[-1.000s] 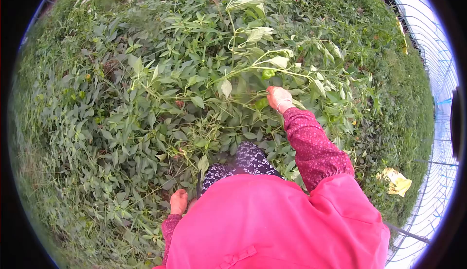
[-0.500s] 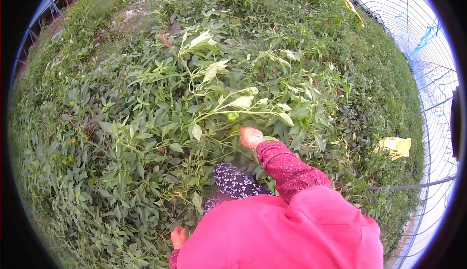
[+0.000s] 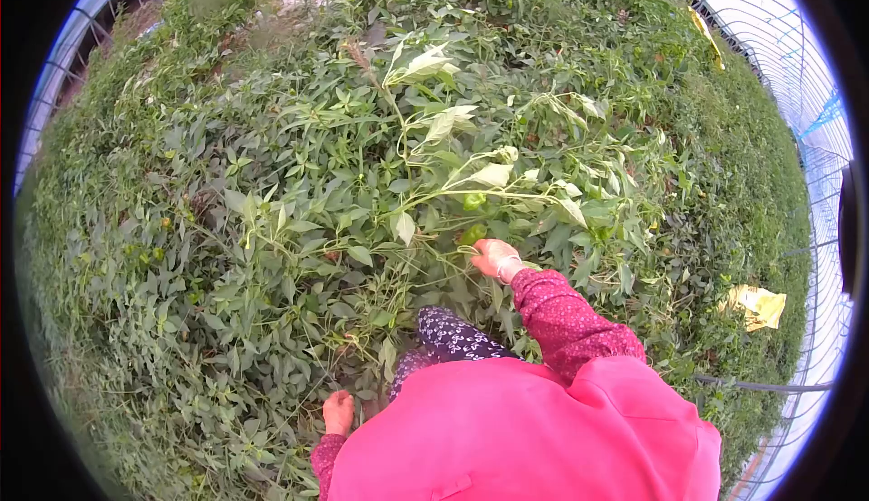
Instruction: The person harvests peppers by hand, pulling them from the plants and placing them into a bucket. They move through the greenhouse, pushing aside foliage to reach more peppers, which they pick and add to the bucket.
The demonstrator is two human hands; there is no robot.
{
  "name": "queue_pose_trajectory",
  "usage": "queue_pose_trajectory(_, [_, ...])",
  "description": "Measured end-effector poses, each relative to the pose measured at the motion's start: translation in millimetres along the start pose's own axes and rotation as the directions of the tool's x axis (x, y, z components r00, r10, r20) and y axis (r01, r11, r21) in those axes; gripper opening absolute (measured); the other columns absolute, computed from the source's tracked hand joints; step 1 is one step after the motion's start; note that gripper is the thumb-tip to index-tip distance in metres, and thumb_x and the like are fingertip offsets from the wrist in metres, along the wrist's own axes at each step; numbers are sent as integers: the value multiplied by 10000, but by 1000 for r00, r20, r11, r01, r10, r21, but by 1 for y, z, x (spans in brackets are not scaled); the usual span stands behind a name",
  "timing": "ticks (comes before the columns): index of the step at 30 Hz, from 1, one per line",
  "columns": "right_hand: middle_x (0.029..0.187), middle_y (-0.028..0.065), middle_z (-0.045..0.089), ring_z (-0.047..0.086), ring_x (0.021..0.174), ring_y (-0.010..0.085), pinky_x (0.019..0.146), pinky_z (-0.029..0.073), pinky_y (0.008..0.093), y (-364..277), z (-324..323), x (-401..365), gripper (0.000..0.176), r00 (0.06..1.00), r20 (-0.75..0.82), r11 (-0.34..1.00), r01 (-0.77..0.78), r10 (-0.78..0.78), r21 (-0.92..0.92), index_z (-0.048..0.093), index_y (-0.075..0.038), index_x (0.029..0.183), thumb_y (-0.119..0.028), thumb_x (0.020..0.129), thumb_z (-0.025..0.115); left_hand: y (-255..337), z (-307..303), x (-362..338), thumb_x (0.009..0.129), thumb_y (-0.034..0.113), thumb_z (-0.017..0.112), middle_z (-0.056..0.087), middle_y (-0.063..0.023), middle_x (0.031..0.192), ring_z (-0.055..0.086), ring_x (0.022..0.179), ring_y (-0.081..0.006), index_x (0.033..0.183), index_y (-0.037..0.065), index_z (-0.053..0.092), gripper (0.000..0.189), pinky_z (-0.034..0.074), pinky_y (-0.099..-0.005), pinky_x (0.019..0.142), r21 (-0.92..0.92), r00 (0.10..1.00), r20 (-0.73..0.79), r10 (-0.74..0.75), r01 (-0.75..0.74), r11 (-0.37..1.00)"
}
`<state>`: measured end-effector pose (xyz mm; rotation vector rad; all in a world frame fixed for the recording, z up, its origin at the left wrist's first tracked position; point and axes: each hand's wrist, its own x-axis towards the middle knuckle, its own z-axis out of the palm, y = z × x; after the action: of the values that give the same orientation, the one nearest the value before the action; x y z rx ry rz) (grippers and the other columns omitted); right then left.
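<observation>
Among the stems at the centre, my right hand (image 3: pixel 494 257) reaches out with its fingers closed at a green pepper (image 3: pixel 472 234); whether they grip the pepper or a stem beside it is hard to tell. Just above hangs another green pepper (image 3: pixel 473 201), under a bent branch with pale, turned leaves (image 3: pixel 491 174). Low in the view, my left hand (image 3: pixel 339 412) is beside my body over the foliage, its fingers curled together. Anything inside them is too small to make out.
Dense green plants (image 3: pixel 272 139) surround me. A yellow sheet (image 3: pixel 754 306) lies on the foliage at the right, near a dark pipe (image 3: pixel 769 385). The hooped greenhouse wall (image 3: pixel 826 229) curves along the right edge. My patterned trouser leg (image 3: pixel 462 338) is among the plants.
The view has shifted, so the plants appear further right. My left hand has risen a little and shows more fully. My right hand remains by the lower pepper.
</observation>
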<state>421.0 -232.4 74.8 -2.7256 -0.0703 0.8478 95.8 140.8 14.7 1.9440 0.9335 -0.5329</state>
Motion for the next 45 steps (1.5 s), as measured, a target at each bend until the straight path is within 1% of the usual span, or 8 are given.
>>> queue_pose_trajectory(15, [1096, 211, 587, 553, 1037, 355, 901, 428, 394, 45, 16, 44, 404, 967, -114, 959, -203, 228, 196, 598, -19, 1094, -295, 805, 543, -53, 12, -11, 748, 218, 594, 659, -181, 857, 644, 826, -281, 940, 13, 649, 286, 491, -352, 747, 17, 997, -2, -82, 82, 996])
queue_pose_trajectory(23, [1136, 233, 558, 516, 1087, 363, 939, 405, 384, 91, 46, 85, 431, 946, -154, 943, -250, 286, 221, 584, 9, 1101, -306, 814, 522, -21, -3, -14, 777, 272, 574, 647, -163, 907, 610, 894, -326, 949, 52, 648, 288, 472, -382, 801, 309, 999, 43, 17, -30, 951])
queue_pose_trajectory(27, [1063, 204, 607, 566, 1017, 353, 887, 432, 400, 129, 79, 45, 399, 948, 115, 953, -289, 298, -89, 630, -6, 1013, -342, 810, 557, -27, -7, -4, 787, 167, 581, 663, -129, 816, 639, 725, -216, 954, -9, 628, 248, 498, -324, 684, 153, 996, -75, 40, -28, 988])
queue_pose_trajectory(28, [1112, 187, 588, 539, 1065, 343, 929, 408, 399, 190, 140, 65, 377, 974, 200, 939, -36, 110, -341, 630, -52, 1044, -344, 839, 509, -25, -8, -4, 782, 200, 603, 660, -168, 879, 634, 862, -296, 969, 24, 637, 259, 483, -361, 784, 69, 996, -67, -55, 59, 996])
queue_pose_trajectory(33, [1115, 190, 588, 561, 1044, 336, 913, 430, 406, 102, 110, 8, 293, 880, 283, 924, -373, 381, -85, 654, -52, 1011, -237, 825, 524, -49, 1, -20, 770, 211, 604, 664, -159, 894, 639, 860, -278, 972, 25, 639, 277, 485, -345, 787, 94, 994, -41, -105, 108, 990])
queue_pose_trajectory(36, [1093, 180, 606, 582, 1018, 335, 874, 457, 406, 141, 130, 30, 300, 877, 466, 885, 119, 119, -450, 642, -44, 1040, -217, 825, 524, -39, 2, -33, 737, 234, 620, 656, -165, 884, 626, 869, -302, 920, 40, 655, 269, 481, -374, 790, 105, 990, -56, -126, 131, 986])
queue_pose_trajectory(41, [1058, 177, 625, 602, 982, 335, 816, 486, 389, 86, 92, 14, 325, 813, 512, 874, 7, 279, -486, 666, -35, 980, -273, 779, 572, 14, -5, 7, 759, 230, 603, 655, -167, 876, 626, 856, -318, 948, 49, 646, 266, 487, -378, 776, 140, 996, 41, -76, 69, 988])
queue_pose_trajectory(45, [933, 175, 656, 627, 884, 351, 762, 499, 397, -27, 19, 32, 320, 615, 783, 819, 402, 91, -410, 668, -15, 914, -269, 756, 557, 96, -8, 70, 791, 205, 584, 656, -161, 905, 631, 860, -312, 1002, 43, 626, 270, 490, -365, 780, 155, 995, 30, 94, -98, 983])
